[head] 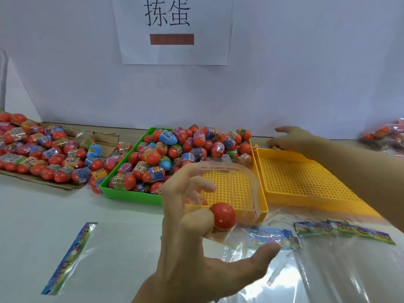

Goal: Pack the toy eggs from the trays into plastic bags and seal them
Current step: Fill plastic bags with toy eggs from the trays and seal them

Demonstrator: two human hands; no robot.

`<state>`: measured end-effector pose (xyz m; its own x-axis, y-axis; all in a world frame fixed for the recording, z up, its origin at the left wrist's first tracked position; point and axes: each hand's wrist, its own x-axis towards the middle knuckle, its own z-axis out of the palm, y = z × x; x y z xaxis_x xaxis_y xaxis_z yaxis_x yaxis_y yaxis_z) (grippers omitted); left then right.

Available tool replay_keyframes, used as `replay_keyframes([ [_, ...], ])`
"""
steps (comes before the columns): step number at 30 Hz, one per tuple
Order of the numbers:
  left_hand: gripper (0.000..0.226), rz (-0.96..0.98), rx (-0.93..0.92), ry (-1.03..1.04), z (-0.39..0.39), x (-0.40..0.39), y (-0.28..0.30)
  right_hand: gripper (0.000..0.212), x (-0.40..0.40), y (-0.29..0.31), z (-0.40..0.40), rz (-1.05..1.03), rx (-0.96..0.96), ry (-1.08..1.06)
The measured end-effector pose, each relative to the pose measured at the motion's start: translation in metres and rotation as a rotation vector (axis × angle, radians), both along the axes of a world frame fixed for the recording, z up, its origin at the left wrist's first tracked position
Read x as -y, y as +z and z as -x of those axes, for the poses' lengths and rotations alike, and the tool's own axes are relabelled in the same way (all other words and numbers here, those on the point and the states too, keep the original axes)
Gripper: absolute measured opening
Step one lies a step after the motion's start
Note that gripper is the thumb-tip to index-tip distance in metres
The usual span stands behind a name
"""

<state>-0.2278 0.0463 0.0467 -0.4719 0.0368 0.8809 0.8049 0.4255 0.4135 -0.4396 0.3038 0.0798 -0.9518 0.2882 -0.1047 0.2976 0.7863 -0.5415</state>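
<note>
Plastic lies nearest you: clear plastic bags with colourful printed header strips [341, 234] overlap at the near right of the white table [43, 204], and a single clear bag with a blue printed strip [72, 256] lies flat at the near left, apart from everything else. Between them runs an open stretch of table.

Your left hand [196, 243] is raised in the middle, its fingers [190, 173] spread and lightly curled, thumb stretched out to the right. It holds up an open clear bag [244, 193]; the bag's mouth arches from your fingertips over to the right. A red-topped toy egg [223, 215] sits inside that bag, touching your curled lower fingers.

Behind the bag stands a yellow perforated plastic tray [238, 193], its near rim partly hidden. Just beside it on the right is a second yellow perforated tray [306, 176], the two rims almost touching. On the left a green plastic tray [129, 193] is heaped above its rim with wrapped red toy eggs [175, 149].

Further left, a flattened brown cardboard sheet [65, 184] carries another spread of toy eggs [43, 154], a few lying off its edge toward the green tray.

Your right hand [288, 138] reaches past the far rim of the second tray, fingers [284, 129] extended and relaxed, hovering over an egg near the white wall [284, 84]. At the far right edge sits a filled bag of eggs [387, 134].
</note>
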Motion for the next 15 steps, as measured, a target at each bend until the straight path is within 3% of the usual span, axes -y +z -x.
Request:
replay_keyframes([
  [4, 0.063, 0.050, -0.033, 0.007, 0.001, 0.006, 0.004, 0.052, 0.007, -0.005, 0.018, -0.162, 0.110, 0.057],
  [8, 0.062, 0.071, -0.029, 0.033, 0.005, 0.009, 0.007, 0.018, 0.002, -0.009, 0.018, -0.065, -0.025, -0.011],
  [11, 0.060, 0.127, 0.037, 0.075, 0.005, 0.009, 0.005, 0.014, 0.001, -0.011, 0.007, 0.111, -0.290, -0.118],
  [13, 0.057, 0.207, 0.130, 0.152, 0.007, 0.009, 0.003, 0.020, 0.007, -0.001, -0.005, 0.376, -0.477, -0.148],
  [15, 0.054, 0.316, 0.204, 0.223, 0.009, 0.009, -0.001, 0.018, 0.020, 0.018, -0.025, 0.616, -0.542, -0.045],
])
